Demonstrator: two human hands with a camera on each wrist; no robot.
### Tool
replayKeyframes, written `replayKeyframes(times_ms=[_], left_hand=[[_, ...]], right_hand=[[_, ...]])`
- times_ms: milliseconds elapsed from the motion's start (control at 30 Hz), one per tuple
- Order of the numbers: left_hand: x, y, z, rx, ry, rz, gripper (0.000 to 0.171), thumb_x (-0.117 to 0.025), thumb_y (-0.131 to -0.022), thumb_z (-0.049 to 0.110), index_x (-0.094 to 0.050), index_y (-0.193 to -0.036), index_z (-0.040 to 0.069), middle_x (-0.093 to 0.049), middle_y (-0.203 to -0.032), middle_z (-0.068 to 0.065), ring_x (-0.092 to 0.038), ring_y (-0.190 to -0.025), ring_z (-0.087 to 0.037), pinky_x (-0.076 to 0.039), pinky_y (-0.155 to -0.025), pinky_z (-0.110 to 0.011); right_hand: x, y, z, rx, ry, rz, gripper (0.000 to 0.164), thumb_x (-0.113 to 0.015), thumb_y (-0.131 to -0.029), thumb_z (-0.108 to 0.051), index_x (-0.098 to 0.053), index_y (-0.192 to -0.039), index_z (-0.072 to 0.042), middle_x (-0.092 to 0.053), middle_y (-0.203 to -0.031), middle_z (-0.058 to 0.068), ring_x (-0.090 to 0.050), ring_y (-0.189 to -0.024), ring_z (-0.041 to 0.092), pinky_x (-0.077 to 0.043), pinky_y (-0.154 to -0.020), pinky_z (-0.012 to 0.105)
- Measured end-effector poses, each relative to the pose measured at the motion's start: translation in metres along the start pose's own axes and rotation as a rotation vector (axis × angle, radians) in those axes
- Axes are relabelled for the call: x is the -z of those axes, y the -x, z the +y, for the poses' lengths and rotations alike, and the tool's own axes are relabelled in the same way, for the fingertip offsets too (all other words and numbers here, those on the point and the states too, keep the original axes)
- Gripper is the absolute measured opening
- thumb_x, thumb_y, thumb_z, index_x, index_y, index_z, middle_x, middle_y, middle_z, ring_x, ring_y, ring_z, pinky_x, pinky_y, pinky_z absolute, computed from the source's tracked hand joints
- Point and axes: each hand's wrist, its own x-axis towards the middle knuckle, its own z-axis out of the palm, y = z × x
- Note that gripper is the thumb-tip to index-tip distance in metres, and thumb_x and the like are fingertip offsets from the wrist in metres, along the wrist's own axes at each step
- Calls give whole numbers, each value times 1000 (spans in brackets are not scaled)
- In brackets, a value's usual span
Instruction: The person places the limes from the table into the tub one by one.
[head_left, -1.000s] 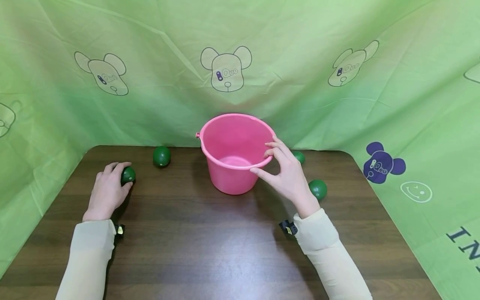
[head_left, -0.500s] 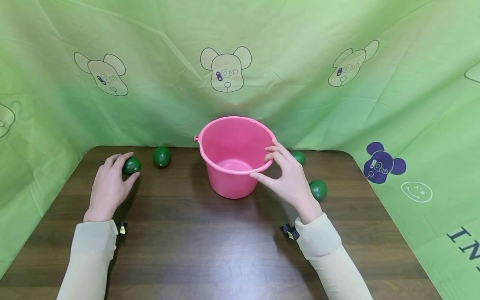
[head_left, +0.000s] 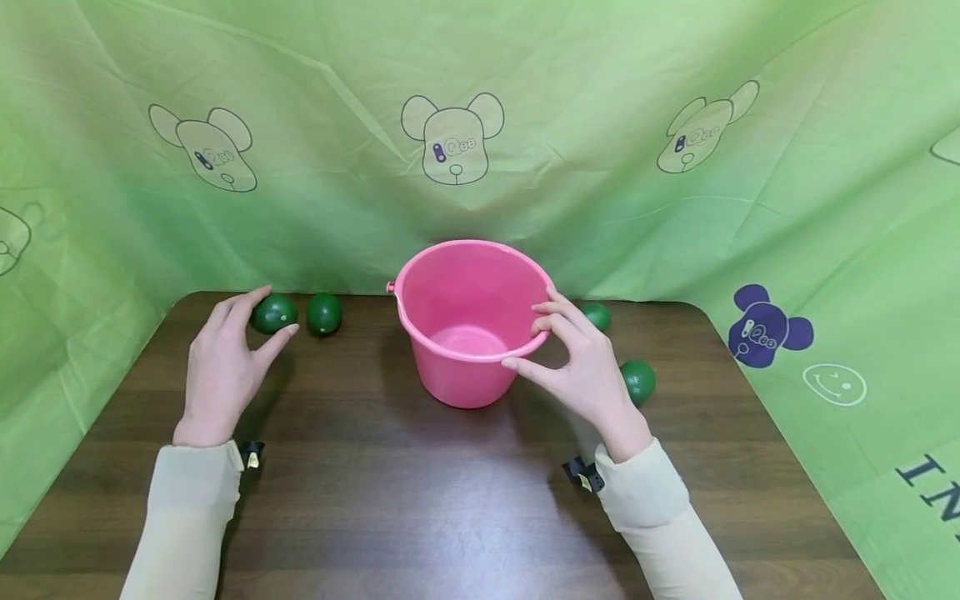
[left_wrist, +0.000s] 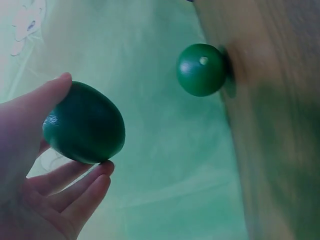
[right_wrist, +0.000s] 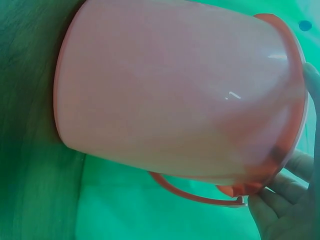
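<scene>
My left hand point(head_left: 225, 367) pinches a smooth, dark green, egg-shaped fruit point(head_left: 275, 315) between thumb and fingertips, at the far left of the table. In the left wrist view the held fruit point(left_wrist: 85, 125) shows clear of the tabletop. Just right of it a second green fruit point(head_left: 324, 315) with a pale stem spot sits on the table. The pink bucket point(head_left: 459, 385) stands upright at the middle, no fruit visible inside. My right hand point(head_left: 588, 379) grips its right rim, thumb outside and fingers over the inner edge. In the right wrist view the bucket's handle point(right_wrist: 192, 197) hangs down its side.
Two more green fruits lie right of the bucket: one fruit point(head_left: 597, 317) near the back edge, another fruit point(head_left: 637, 382) partly behind my right hand. A green printed cloth point(head_left: 330, 192) encloses the back and sides of the wooden table point(head_left: 397, 500).
The left hand has raised the green fruit and shifted it slightly right, toward the second one. The bucket has slid a little toward me with the right hand on its rim.
</scene>
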Motion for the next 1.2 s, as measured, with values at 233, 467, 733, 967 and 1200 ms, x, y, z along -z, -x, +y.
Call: replayKeyframes(times_ms=[233, 467, 733, 967, 1200], left_hand=[[3, -4, 12, -7, 38, 58, 62, -88, -83, 21, -64, -138, 8, -64, -128, -20, -61, -115, -39, -51, -88, -60], [6, -5, 25, -12, 90, 105, 64, -91, -80, 21, -65, -137, 10, -63, -131, -17, -61, -118, -37, -50, -92, -58], [9, -7, 38, -32, 117, 152, 65, -93, -75, 13, -66, -134, 6, -64, -128, -17, -60, -118, -38, -50, -94, -56], [13, -7, 44, -66, 124, 157, 68, -93, -76, 16, -65, -137, 9, -64, -131, -14, -60, -120, -33, -49, -99, -48], [21, -9, 53, -98, 172, 192, 69, -93, -75, 15, -65, -138, 12, -64, -133, -8, -59, -121, -30, -47, -103, -36]], right_hand=[[1, 3, -3, 11, -16, 11, 40, -96, -70, -36, -70, -91, -13, -65, -125, 5, -43, -141, 21, -45, -105, 42], [3, 4, -5, 24, -33, 20, 41, -97, -67, -33, -70, -89, -13, -67, -122, 5, -46, -139, 23, -45, -104, 35], [6, 5, -10, 46, -33, 18, 38, -97, -67, -33, -69, -84, -15, -68, -118, 4, -50, -136, 26, -44, -104, 31], [8, 7, -14, 60, -28, 9, 37, -96, -68, -40, -70, -81, -17, -69, -115, 3, -54, -132, 26, -45, -102, 26], [13, 8, -23, 67, -3, -24, 46, -92, -68, -52, -74, -85, -14, -70, -112, -1, -56, -130, 24, -46, -96, 22]])
